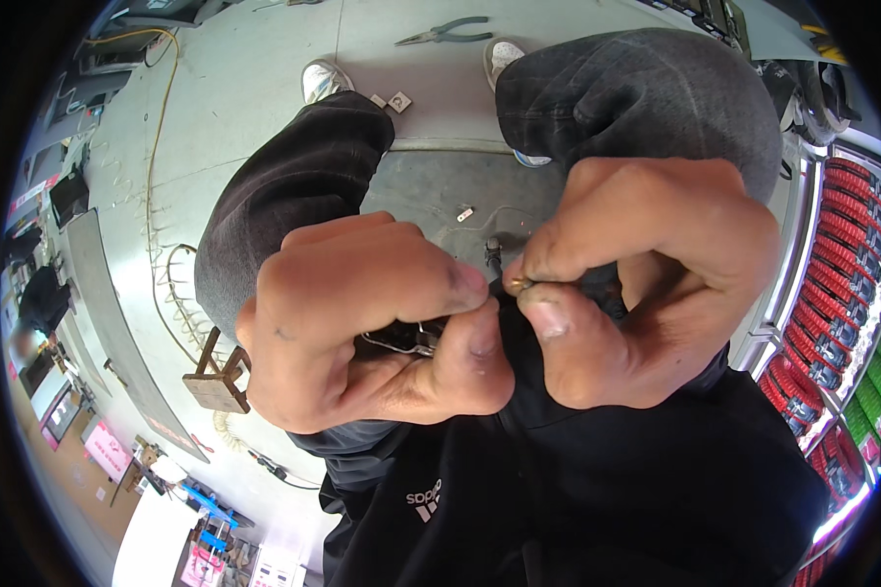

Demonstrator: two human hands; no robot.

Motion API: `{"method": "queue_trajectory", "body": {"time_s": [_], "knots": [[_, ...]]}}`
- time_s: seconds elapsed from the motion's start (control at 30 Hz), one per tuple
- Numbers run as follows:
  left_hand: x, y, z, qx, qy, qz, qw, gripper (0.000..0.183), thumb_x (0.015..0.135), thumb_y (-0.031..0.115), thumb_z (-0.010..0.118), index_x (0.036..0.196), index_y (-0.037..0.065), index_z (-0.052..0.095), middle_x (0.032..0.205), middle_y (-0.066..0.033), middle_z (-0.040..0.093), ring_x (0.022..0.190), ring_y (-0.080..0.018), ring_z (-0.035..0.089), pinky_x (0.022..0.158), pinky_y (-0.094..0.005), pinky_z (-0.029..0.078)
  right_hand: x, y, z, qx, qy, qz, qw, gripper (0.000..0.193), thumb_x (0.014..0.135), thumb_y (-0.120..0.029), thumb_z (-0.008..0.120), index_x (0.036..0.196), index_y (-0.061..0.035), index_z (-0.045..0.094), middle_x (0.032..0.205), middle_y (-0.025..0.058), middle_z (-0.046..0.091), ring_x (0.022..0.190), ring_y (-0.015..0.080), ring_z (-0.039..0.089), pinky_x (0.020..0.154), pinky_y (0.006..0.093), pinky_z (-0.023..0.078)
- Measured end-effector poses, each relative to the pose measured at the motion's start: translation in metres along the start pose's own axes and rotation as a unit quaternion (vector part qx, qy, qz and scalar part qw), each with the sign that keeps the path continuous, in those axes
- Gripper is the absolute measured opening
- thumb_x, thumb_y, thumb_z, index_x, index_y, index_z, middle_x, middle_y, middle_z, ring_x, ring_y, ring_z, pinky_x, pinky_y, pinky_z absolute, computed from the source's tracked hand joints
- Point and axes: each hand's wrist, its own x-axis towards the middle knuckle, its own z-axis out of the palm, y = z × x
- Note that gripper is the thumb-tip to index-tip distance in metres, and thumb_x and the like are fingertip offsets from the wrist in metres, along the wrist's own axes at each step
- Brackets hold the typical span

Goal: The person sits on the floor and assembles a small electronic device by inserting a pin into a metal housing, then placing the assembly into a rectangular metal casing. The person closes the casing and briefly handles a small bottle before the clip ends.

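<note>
pale floor (255, 59) spread out below, with pliers (447, 36) at twelve o'clock. near the centre, my left hand (372, 313) closed around a bent metal wire (401, 347); just apart, toward three o'clock, my right hand (651, 284) pinched a tiny brass-coloured piece (522, 284).

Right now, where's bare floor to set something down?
Free: pale grey floor between the thin yellow cable and the white left shoe; smaller, between the dark-handled metal pliers and small white square blocks. Crowded: beside the brown wooden stool, where pale coiled hose lies.
</note>
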Motion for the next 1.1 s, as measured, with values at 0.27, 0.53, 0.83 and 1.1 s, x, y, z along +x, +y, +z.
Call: {"method": "queue_trajectory", "body": {"time_s": [0.27,0.53,0.83,1.1], "knots": [[0.005,0.001,-0.01,0.018,-0.042,0.032,0.998,0.025,0.087,0.001,0.066,0.096,-0.003,0.043,0.054,-0.0052,0.051,0.04,-0.0092,0.045,0.04,-0.0241,0.032,0.001,0.007,0.009,0.067,0.031,-0.005,0.997,0.015,0.072,0.001,0.063,0.086,0.0054,0.058,0.065,0.0121,0.062,0.053,0.0142,0.059,0.045,0.0228,0.046],[0.004,-0.001,-0.006,0.035,-0.017,0.059,0.998,0.027,0.083,0.0,0.067,0.097,-0.002,0.043,0.053,-0.0041,0.051,0.039,-0.0106,0.047,0.039,-0.0251,0.032,0.002,0.01,0.017,0.13,0.045,0.002,0.99,0.014,0.071,0.0,0.058,0.082,0.008,0.057,0.064,0.0124,0.061,0.051,0.0147,0.054,0.044,0.0241,0.045],[0.003,0.0,-0.011,0.052,-0.024,0.066,0.996,0.03,0.083,0.003,0.07,0.096,-0.002,0.044,0.054,-0.0035,0.052,0.039,-0.0109,0.049,0.039,-0.0246,0.032,0.004,0.015,0.014,0.148,0.004,-0.029,0.989,0.015,0.077,-0.002,0.056,0.088,0.008,0.057,0.069,0.0138,0.063,0.057,0.016,0.056,0.048,0.0261,0.046],[0.003,0.0,-0.012,0.044,-0.022,0.067,0.997,0.032,0.084,0.005,0.073,0.097,-0.002,0.045,0.054,-0.0028,0.052,0.04,-0.0107,0.05,0.039,-0.0245,0.033,0.001,0.01,0.016,0.181,0.014,0.04,0.983,0.015,0.087,-0.01,0.062,0.087,0.0051,0.058,0.072,0.0124,0.065,0.059,0.015,0.056,0.053,0.0267,0.044]]}}
